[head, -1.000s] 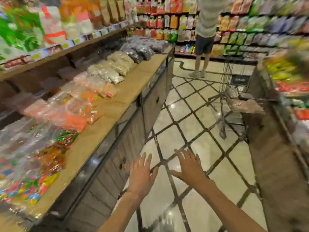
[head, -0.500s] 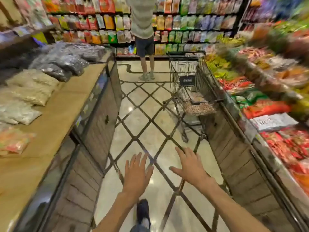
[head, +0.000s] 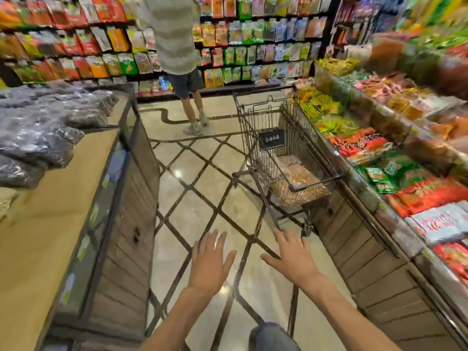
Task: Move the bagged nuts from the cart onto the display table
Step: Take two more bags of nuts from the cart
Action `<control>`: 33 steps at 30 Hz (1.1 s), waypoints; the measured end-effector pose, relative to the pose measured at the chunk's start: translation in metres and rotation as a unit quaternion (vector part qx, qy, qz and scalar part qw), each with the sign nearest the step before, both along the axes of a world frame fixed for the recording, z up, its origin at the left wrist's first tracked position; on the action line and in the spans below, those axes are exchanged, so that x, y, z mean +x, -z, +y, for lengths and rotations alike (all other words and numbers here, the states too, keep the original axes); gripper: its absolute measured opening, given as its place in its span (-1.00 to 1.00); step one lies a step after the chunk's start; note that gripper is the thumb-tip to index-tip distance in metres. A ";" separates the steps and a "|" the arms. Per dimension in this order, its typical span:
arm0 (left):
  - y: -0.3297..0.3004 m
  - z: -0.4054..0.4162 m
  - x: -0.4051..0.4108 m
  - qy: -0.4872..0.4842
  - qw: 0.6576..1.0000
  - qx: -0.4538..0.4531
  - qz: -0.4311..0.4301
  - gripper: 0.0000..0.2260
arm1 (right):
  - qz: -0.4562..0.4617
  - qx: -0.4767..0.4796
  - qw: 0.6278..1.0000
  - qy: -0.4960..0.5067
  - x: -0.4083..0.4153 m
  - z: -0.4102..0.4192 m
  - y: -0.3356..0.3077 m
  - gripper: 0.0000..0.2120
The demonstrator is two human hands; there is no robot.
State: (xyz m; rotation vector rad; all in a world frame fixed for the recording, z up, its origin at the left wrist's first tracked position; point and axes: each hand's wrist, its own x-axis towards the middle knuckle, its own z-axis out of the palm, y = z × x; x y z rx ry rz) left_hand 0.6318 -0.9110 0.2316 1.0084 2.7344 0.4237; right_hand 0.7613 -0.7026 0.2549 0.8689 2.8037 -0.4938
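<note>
Over the last second the view swings away from the display surface [head: 50,198] on the left and settles on the wire cart [head: 286,158], which now sits much closer, ahead and slightly to the right, parked against the right-hand display of red and green packets [head: 395,173]. The bagged nuts [head: 293,173] lie in the bottom of the cart's basket, a pale orange-brown heap behind the mesh. Both hands carry nothing: the left hand [head: 210,262] and the right hand [head: 293,257] reach forward over the tiled floor [head: 192,193] with fingers spread wide, palms down, each grip fully open, short of the cart and well apart from the bags. This reads as the walk back for another load, with the pick-up not yet begun. The wooden surface shows bare board beside the dark bagged goods [head: 43,130], so there is room to set bags. Another person [head: 177,46] stands at the far shelves, beyond the cart.
</note>
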 end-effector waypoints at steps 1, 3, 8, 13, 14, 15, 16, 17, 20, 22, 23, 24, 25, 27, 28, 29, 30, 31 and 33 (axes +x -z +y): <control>0.001 0.015 -0.019 0.006 1.000 -0.004 -0.004 -0.06 | 0.000 -0.005 1.000 0.006 -0.017 0.013 0.003 -0.13; 0.007 0.047 -0.058 0.015 1.000 -0.017 -0.008 -0.12 | 0.005 -0.011 1.000 0.018 -0.052 0.041 0.011 -0.13; 0.020 0.138 -0.154 0.051 0.998 -0.036 0.016 -0.32 | 0.021 -0.021 0.998 0.048 -0.141 0.122 0.027 -0.12; 0.014 0.242 -0.251 0.093 0.995 -0.046 0.011 -0.33 | 0.016 -0.026 0.997 0.075 -0.225 0.209 0.029 -0.13; 0.014 0.262 -0.269 0.107 0.993 -0.048 0.016 -0.25 | 0.011 -0.028 0.996 0.086 -0.240 0.227 0.031 -0.12; 0.015 0.282 -0.286 0.120 0.991 -0.053 0.023 -0.18 | 0.008 -0.030 0.995 0.097 -0.254 0.244 0.033 -0.10; 0.017 0.301 -0.302 0.132 0.989 -0.057 0.028 -0.17 | 0.003 -0.031 0.994 0.109 -0.266 0.260 0.035 -0.10; 0.019 0.320 -0.316 0.142 0.988 -0.058 0.029 -0.18 | 0.000 -0.032 0.992 0.121 -0.278 0.276 0.035 -0.10; 0.022 0.377 -0.353 0.175 0.983 -0.056 0.008 -0.20 | 0.001 -0.034 0.988 0.152 -0.308 0.317 0.032 -0.14; 0.027 0.415 -0.376 0.204 0.978 -0.052 0.003 -0.20 | -0.010 -0.039 0.984 0.172 -0.325 0.344 0.034 -0.14; 0.029 0.433 -0.386 0.220 0.974 -0.048 0.002 -0.21 | -0.013 -0.042 0.983 0.180 -0.333 0.356 0.036 -0.13; 0.032 0.454 -0.399 0.238 0.970 -0.046 -0.006 -0.24 | -0.012 -0.048 0.980 0.194 -0.341 0.371 0.041 -0.12; 0.036 0.474 -0.410 0.258 0.965 -0.048 -0.012 -0.30 | -0.011 -0.050 0.977 0.208 -0.349 0.384 0.045 -0.11; 0.046 0.518 -0.437 0.306 0.950 -0.056 -0.001 -0.36 | -0.014 -0.051 0.971 0.235 -0.369 0.411 0.053 -0.12; 0.051 0.542 -0.453 0.332 0.941 -0.061 0.006 -0.36 | -0.018 -0.055 0.966 0.251 -0.381 0.426 0.058 -0.12; 0.056 0.566 -0.468 0.357 0.932 -0.064 0.011 -0.34 | -0.015 -0.060 0.961 0.268 -0.394 0.440 0.062 -0.13; 0.062 0.590 -0.483 0.381 0.922 -0.067 0.013 -0.32 | -0.013 -0.067 0.955 0.288 -0.405 0.453 0.067 -0.13; 0.068 0.613 -0.499 0.405 0.911 -0.071 0.013 -0.30 | -0.014 -0.076 0.949 0.307 -0.416 0.468 0.073 -0.14; 0.078 0.655 -0.529 0.441 0.893 -0.086 0.001 -0.29 | -0.015 -0.094 0.933 0.347 -0.437 0.493 0.083 -0.16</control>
